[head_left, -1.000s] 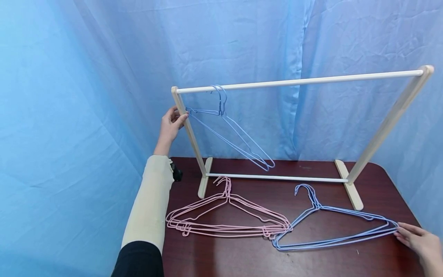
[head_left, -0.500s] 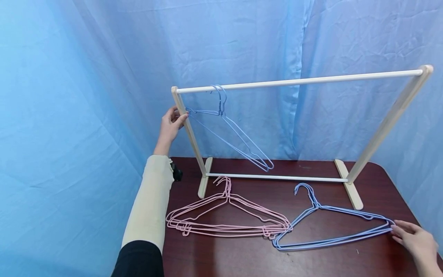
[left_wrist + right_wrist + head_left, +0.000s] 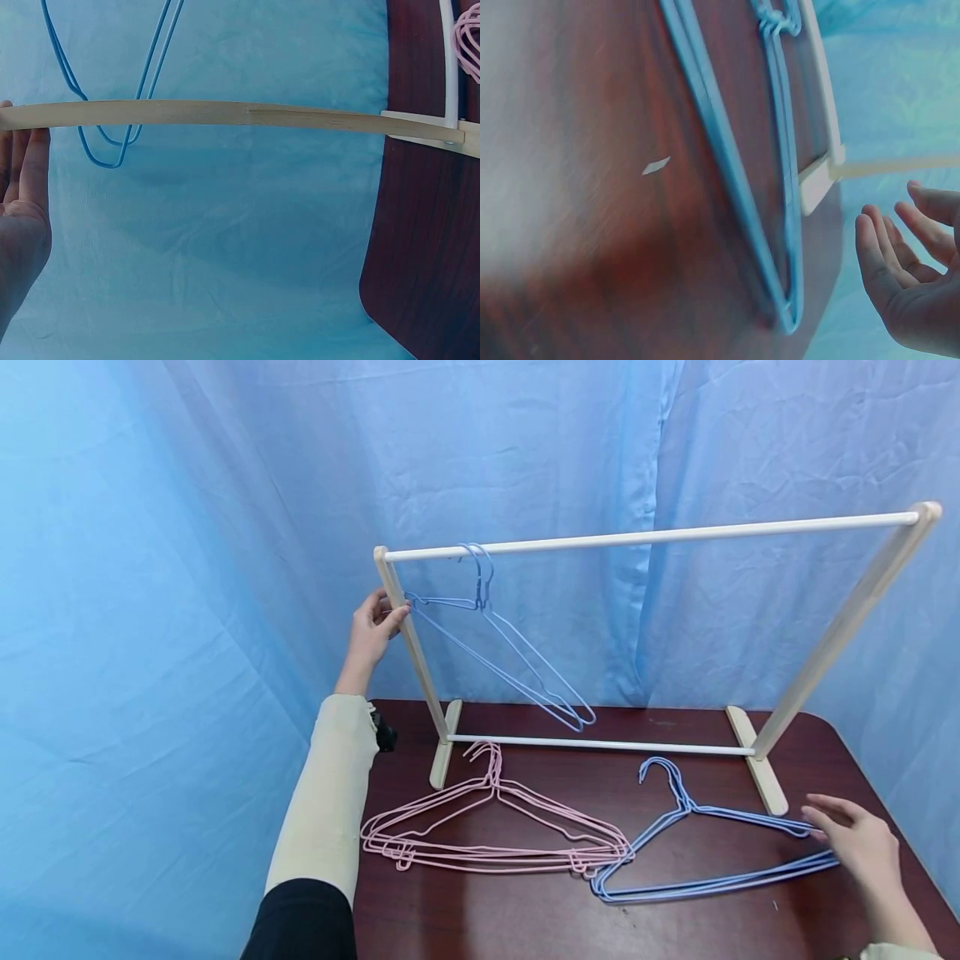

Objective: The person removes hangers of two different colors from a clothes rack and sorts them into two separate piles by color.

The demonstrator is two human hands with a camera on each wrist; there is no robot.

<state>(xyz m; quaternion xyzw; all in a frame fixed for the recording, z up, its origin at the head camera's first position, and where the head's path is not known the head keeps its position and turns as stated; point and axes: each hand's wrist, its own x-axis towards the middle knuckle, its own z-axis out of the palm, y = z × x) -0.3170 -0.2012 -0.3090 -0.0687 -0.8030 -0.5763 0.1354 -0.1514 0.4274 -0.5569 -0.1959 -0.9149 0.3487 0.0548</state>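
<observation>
My left hand point(image 3: 369, 631) grips the left wooden post point(image 3: 422, 668) of a small garment rack, thumb in front and fingers behind. Right beside it, two blue wire hangers point(image 3: 477, 585) hang from the rack's white top bar point(image 3: 645, 537). On the table lies a stack of blue hangers point(image 3: 681, 795), hooks pointing away. Over the right end of that stack is my right hand point(image 3: 862, 843), hiding its corner in the head view. In the right wrist view, the right hand point(image 3: 919, 285) has loosely bent, spread fingers with nothing between them, apart from the blue wires point(image 3: 726, 150).
Several pink hangers point(image 3: 492, 772) lie stacked on the left, their right end overlapping the blue stack. The rack's feet point(image 3: 767, 785) and low white bar point(image 3: 600, 744) stand behind. A blue curtain point(image 3: 525, 443) backs the dark table point(image 3: 525, 927), where a white scrap point(image 3: 656, 166) lies.
My right hand has let go of the blue stack's right corner and moved left and up over it. The stack lies nearly where it was. The left hand stays on the post.
</observation>
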